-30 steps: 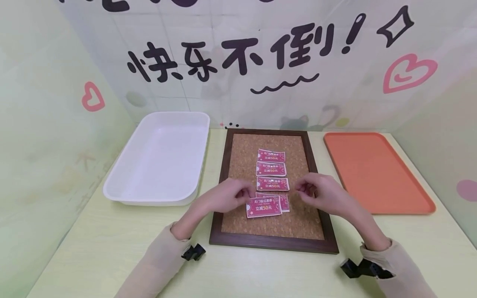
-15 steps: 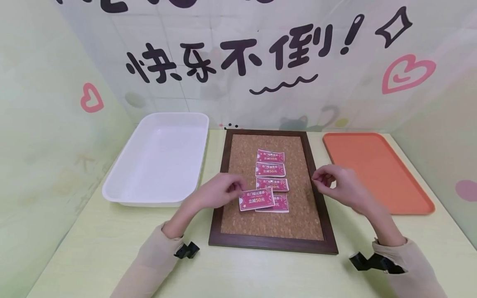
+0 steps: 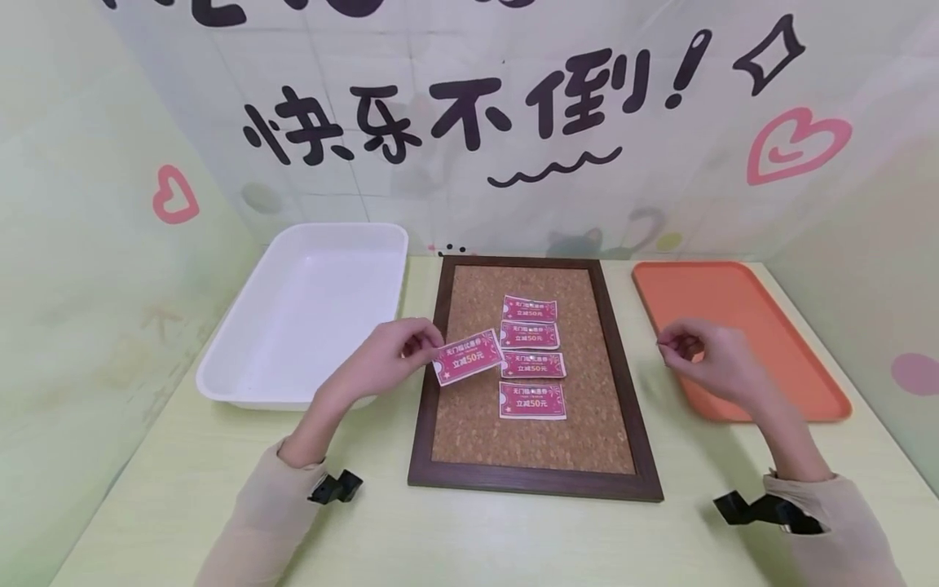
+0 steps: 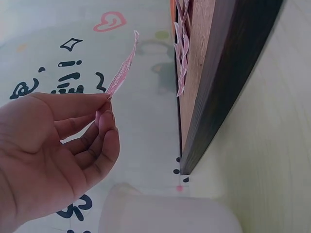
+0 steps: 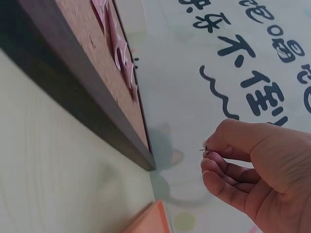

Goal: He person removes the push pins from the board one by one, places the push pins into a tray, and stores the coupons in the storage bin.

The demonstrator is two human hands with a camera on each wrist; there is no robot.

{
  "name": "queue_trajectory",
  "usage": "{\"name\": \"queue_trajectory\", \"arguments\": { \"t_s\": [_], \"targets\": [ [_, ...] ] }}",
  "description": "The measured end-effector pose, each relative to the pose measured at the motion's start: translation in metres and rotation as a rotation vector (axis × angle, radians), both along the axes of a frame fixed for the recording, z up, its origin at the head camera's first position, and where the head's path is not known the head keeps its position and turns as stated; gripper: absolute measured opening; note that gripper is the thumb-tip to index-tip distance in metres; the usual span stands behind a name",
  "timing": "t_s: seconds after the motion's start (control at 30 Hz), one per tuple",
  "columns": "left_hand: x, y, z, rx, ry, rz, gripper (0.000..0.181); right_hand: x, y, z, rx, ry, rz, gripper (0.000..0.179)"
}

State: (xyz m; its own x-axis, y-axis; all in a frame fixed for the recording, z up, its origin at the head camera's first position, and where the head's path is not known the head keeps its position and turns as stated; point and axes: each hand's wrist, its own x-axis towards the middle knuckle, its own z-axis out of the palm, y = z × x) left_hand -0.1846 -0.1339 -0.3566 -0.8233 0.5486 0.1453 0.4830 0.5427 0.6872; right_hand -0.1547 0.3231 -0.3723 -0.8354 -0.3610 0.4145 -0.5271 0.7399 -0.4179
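On the tabletop (image 3: 535, 538) lies the corkboard (image 3: 531, 444); left of it sits the basin (image 3: 315, 318), right of it the tray (image 3: 734, 326), behind it the wall (image 3: 425, 212). Four coupons (image 3: 532, 364) lie on it, front to back in one column. Above its left side — in the left hand (image 3: 389, 359) — is a fifth coupon (image 3: 468, 359); off its right side, the right hand (image 3: 715, 359) with a pin (image 5: 202, 150).

Head view bright, soft shadow at 4 o'clock on the flat pale-yellow wood-grain tabletop (image 3: 543, 538); 2 wrist views dimmer.
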Motion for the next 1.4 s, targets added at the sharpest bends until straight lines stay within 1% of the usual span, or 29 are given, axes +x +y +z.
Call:
{"name": "queue_trajectory", "arguments": {
  "t_s": [0.2, 0.47, 0.6, 0.77, 1.03, 1.2, 1.3, 1.4],
  "targets": [
    [-0.004, -0.018, 0.002, 0.027, 0.030, 0.086, 0.009, -0.003, 0.015, -0.003, 0.007, -0.008, -0.052, 0.014],
    [-0.010, -0.042, 0.003, 0.034, 0.055, 0.194, 0.010, -0.006, 0.036, -0.008, -0.001, -0.051, -0.134, 0.010],
    [-0.012, -0.055, 0.000, 0.033, 0.049, 0.245, 0.011, -0.008, 0.047, -0.012, -0.001, -0.085, -0.181, 0.008],
    [-0.017, -0.071, -0.003, 0.053, 0.031, 0.310, 0.011, -0.010, 0.060, -0.019, 0.002, -0.118, -0.246, 0.006],
    [-0.025, -0.093, -0.009, 0.072, 0.010, 0.384, 0.016, -0.011, 0.077, -0.024, 0.006, -0.143, -0.341, 0.009],
    [-0.028, -0.105, -0.014, 0.058, -0.002, 0.421, 0.018, -0.010, 0.088, -0.029, -0.012, -0.161, -0.384, 0.011],
    [-0.029, -0.111, -0.017, 0.049, -0.002, 0.438, 0.019, -0.010, 0.095, -0.032, -0.030, -0.185, -0.406, 0.014],
    [-0.030, -0.117, -0.020, 0.038, -0.019, 0.454, 0.020, -0.010, 0.102, -0.036, -0.034, -0.207, -0.435, 0.015]
  ]
}}
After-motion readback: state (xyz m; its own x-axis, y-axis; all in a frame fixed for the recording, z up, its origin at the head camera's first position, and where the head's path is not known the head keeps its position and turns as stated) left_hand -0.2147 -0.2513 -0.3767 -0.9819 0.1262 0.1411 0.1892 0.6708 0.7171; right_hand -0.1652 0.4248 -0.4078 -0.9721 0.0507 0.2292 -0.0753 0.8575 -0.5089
